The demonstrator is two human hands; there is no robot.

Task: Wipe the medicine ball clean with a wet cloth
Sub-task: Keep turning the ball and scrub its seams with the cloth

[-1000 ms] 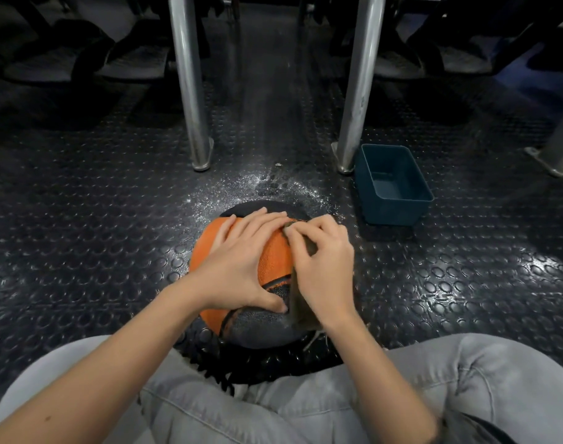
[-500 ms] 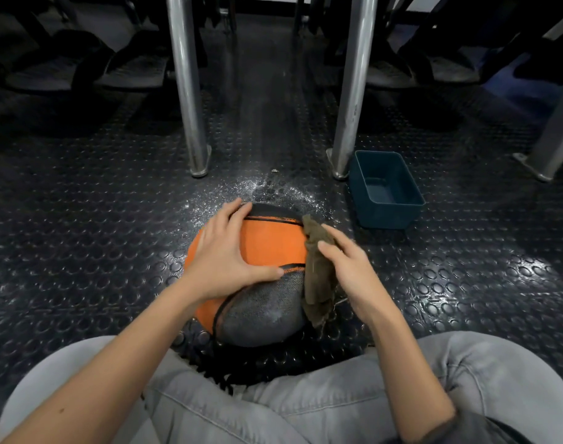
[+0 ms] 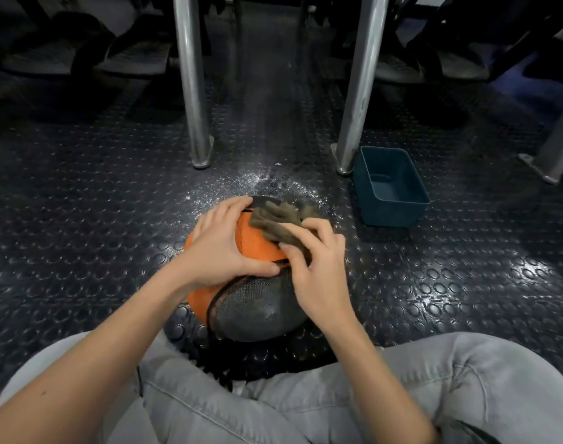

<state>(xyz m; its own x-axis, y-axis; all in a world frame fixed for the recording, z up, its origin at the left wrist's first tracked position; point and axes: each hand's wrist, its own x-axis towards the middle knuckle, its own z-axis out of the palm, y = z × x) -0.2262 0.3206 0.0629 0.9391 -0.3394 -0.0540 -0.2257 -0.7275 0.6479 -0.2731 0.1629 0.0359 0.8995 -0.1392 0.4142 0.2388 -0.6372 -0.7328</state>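
Cloth (image 3: 280, 223) diagonal across ball (image 3: 257, 249) top

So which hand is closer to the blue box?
Right. The right hand holds the cloth on top of the ball, on the side toward the blue box. The left hand rests on the ball's other side, farther away.

Ahead of you, on the dark studded rubber floor (image 3: 81, 219), an open-topped teal plastic bin (image 3: 389, 214) sits just beside the foot of the right steel post (image 3: 358, 81) — the left steel post (image 3: 192, 81) stands well apart, with white speckles (image 3: 241, 182) scattered on the floor between them
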